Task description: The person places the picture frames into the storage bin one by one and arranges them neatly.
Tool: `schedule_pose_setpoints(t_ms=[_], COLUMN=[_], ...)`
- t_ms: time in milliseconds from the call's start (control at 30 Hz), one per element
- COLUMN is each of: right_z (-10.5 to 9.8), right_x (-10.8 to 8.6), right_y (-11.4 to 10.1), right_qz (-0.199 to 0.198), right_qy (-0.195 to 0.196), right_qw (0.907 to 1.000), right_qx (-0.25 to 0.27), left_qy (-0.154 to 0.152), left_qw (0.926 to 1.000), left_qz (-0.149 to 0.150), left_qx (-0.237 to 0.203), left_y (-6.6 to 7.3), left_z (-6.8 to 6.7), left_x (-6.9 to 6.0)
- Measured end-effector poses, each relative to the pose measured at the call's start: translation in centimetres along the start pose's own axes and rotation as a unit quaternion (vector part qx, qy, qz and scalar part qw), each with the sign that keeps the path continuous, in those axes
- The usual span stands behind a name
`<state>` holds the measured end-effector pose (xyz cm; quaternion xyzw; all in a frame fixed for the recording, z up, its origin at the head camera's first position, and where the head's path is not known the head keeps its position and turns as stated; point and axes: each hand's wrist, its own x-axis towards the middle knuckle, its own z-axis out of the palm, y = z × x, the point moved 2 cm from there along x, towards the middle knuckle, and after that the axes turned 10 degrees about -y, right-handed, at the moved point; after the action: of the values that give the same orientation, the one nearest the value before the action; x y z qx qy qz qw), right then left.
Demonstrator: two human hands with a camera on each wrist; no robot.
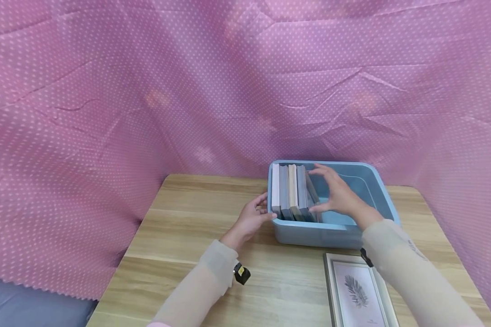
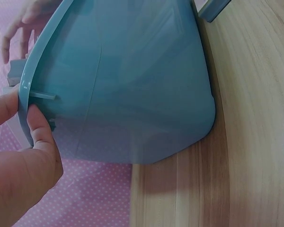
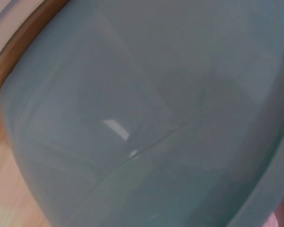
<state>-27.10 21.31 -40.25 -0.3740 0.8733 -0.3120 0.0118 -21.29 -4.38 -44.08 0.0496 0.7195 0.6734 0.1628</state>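
Observation:
A blue plastic bin (image 1: 317, 235) stands at the back right of the table. My left hand (image 1: 251, 221) pinches its left front rim (image 2: 29, 66), thumb on one side and fingers on the other. Inside, along the left wall, several slim slabs (image 1: 291, 188) that look like picture frames stand upright, with white, grey and cream edges. My right hand (image 1: 337, 195) reaches over the front rim and spans the rightmost, tilted picture frame (image 1: 313, 187), thumb at its near end and fingers at its far end. The right wrist view shows mostly the bin's outer wall (image 3: 132, 94).
A silver-edged picture frame (image 1: 357, 290) with a leaf print lies flat in front of the bin, partly under my right forearm. Pink dotted cloth (image 1: 212, 91) hangs behind and beside the wooden table (image 1: 176, 245). Both wrists carry black straps.

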Motion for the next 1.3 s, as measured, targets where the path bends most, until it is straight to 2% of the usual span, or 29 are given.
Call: schedule_pose_setpoints(t_ms=[333,600,767,1033,1300], right_z=[-0.7,-0.1,0.9,2.4,4.3], right_x=[-3.0,-6.0,-8.0,-11.0,-13.1], right_y=[-1.4,-2.9,-3.9,-5.4,-5.8], right_qz=[0.039,0.037,0.053,0.035,0.014], right_qy=[0.055,0.132,0.160,0.193,0.181], right_qw=[0.9966,0.9903,0.9857,0.9806,0.9834], right_qx=[0.047,0.024,0.008,0.011,-0.007], left_qy=[-0.001,-0.005,-0.004,-0.013,-0.015], left_qw=[1.0000,1.0000,1.0000,0.9998,0.9998], left_qz=[-0.004,0.002,0.000,0.002,-0.004], left_qx=[-0.002,-0.006,-0.007,-0.014,-0.008], left_y=[-0.1,-0.4,-0.5,-0.2,-0.1], left_z=[-0.1,-0.3,-0.3,-0.4,-0.3], left_x=[-0.2,-0.2,-0.2,-0.3,-0.3])
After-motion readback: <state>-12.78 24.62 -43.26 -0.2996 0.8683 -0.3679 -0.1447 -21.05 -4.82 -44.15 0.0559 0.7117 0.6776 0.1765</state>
